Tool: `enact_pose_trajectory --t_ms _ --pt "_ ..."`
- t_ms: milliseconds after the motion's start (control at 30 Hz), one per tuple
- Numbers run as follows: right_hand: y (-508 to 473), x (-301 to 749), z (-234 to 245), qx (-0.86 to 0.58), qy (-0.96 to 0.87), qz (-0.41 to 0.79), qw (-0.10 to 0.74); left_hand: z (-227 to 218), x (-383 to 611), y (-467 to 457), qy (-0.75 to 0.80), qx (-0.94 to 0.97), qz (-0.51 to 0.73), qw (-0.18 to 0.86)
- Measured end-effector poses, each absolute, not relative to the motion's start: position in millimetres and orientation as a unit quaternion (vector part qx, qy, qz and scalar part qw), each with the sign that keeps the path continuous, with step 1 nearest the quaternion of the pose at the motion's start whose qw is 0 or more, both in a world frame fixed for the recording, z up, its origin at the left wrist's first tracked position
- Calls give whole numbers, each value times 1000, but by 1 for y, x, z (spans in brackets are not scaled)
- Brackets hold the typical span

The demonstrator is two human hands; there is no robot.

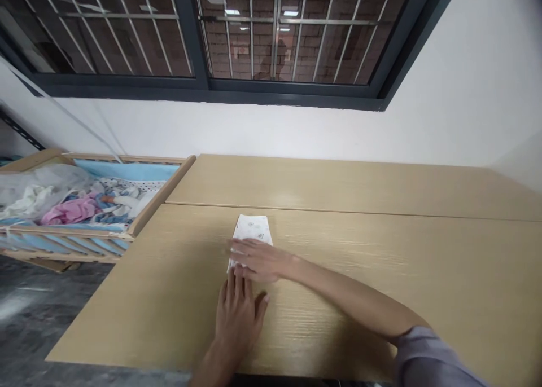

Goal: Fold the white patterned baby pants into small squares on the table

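While the cloth (pixel 253 229) is pinned by the flat right hand (pixel 260 261), its near edge is prob best smoothed by the open left hand (pixel 237 313).

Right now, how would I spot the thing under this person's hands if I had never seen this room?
Find the pale wooden table below the barred window. Near its middle lies a small folded white cloth with tiny printed marks, the right hand flat on its near end. It is the only thing on the tabletop; other fabrics lie heaped in the crib at left.

Clothes-filled crib (pixel 163 194); barred window (pixel 212 37)
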State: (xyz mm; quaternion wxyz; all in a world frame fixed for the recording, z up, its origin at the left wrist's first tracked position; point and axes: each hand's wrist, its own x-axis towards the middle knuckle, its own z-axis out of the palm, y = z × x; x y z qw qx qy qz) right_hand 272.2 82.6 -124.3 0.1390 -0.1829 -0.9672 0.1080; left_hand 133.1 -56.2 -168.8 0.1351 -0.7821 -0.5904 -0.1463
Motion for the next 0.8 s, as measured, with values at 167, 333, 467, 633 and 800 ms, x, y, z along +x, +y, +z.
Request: enact_pose_trajectory --t_ms 167,333,467,633,800 --pt "89 267 -153 -159 -974 138 87 -182 129 -54 -599 -780 -133 125" --pt "151 280 -159 -271 -951 134 62 -178 127 -53 -589 -784 -144 135" --pt "183 286 -160 -286 -948 122 70 -176 126 -53 -587 -785 -148 135" --pt "176 288 -152 -283 -946 119 108 -174 124 -52 -583 -789 -137 135" --pt "133 304 -125 -314 -931 124 138 -174 118 -48 -574 -796 -161 110"
